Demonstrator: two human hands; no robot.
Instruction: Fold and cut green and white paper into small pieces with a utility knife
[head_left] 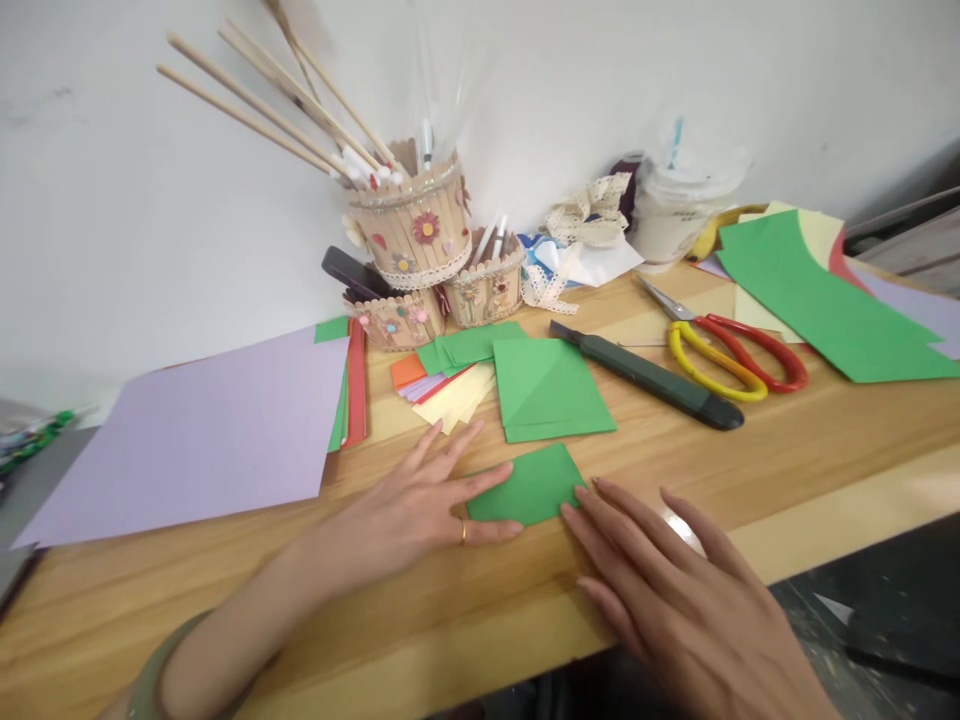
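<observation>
Green paper (544,488): a small four-sided piece, bright green and plain on the side facing me.
Green edges: straight wherever I can see them.
Pose on the bench (375,630): flat, slightly askew from my view.
Left end: partly hidden from me under spread fingers of the left hand (427,505).
Right edge: at the right hand's (667,590) fingertips.
Paper layers: I can't tell, single or folded.
</observation>
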